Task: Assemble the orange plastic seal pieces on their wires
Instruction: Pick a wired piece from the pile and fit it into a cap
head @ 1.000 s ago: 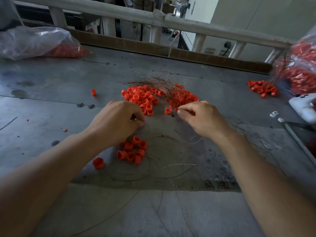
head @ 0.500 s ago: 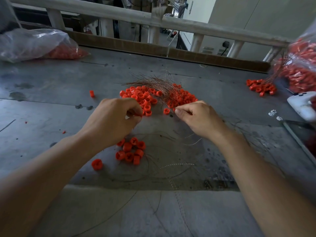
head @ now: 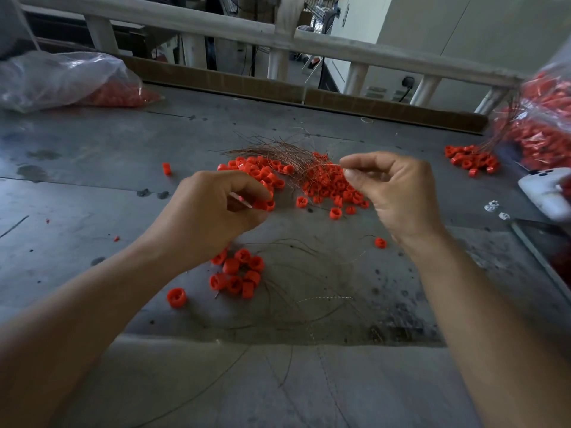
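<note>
The hands have risen off the bench (head: 92, 156) and parted; right hand's (head: 398, 196) grip pinches a wire (head: 335, 165), left hand's (head: 210, 220) curls round a seal (head: 239, 198), above the pile (head: 327, 186); threading likely follows.

Most of the orange seal piece (head: 238, 198) in the grip of the left hand (head: 213, 217) is hidden by the curled fingers; only a sliver is seen. The wire (head: 337, 164) pinched by the right hand (head: 395, 196) is too thin to be followed past the fingertips. The plastic bag (head: 61, 81) at upper left is cut off by the left edge. At the right edge a second bag (head: 547, 128), a white device (head: 543, 193) and a dark flat panel (head: 547, 245) are cut off. The small white bits (head: 493, 206) beside the device cannot be identified.
</note>
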`<state>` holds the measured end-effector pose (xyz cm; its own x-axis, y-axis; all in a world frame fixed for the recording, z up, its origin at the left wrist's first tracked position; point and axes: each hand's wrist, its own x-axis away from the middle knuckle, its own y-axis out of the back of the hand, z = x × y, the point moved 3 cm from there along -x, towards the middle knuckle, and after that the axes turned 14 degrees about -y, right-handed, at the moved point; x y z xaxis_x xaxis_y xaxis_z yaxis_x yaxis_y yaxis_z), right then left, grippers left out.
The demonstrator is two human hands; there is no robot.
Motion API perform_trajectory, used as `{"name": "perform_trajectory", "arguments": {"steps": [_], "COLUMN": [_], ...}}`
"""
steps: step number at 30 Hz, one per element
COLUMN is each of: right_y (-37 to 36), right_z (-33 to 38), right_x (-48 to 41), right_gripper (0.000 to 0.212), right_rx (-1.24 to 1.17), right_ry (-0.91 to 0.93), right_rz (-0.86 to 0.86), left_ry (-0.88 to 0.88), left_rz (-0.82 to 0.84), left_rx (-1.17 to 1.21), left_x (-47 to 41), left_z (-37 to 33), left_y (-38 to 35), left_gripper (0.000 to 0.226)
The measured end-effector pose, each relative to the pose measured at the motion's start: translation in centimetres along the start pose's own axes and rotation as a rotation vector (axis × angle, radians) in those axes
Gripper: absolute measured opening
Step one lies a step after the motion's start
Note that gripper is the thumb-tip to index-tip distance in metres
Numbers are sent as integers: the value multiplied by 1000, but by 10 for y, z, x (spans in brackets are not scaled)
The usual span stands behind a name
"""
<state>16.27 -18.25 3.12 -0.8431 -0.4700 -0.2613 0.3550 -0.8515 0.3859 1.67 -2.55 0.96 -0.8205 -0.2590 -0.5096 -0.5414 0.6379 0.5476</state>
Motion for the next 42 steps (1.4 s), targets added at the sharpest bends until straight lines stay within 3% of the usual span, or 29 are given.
{"name": "perform_trajectory", "arguments": {"steps": [4, 9, 14, 20, 28, 34, 42], "right_y": [13, 36, 52, 48, -10, -27, -29], "right_z": [12, 18, 22, 31, 42, 36, 35], "right_x": [2, -3, -2, 5, 35, 39, 40], "right_gripper": [23, 14, 14, 15, 16, 7, 1], "right_rx": [-260, -646, -763, -357, 142, 215, 286], "right_ry": [83, 43, 104, 345, 477, 369, 368], "right_rz": [-77, -154, -268, -335, 45, 126, 132], "left_ry": [48, 52, 88, 155, 134, 125, 143], "left_rz": [-8, -30, -47, -62, -48, -46, -14], "left_rx": [198, 219, 316, 512, 578, 617, 723], "left_x": [1, 0, -1, -2, -3, -2, 1], "left_z": [-1, -3, -3, -3, -7, -9, -13], "left_y": [0, 1, 2, 1, -1, -1, -1], "left_gripper": [35, 32, 27, 29, 30, 30, 26]}}
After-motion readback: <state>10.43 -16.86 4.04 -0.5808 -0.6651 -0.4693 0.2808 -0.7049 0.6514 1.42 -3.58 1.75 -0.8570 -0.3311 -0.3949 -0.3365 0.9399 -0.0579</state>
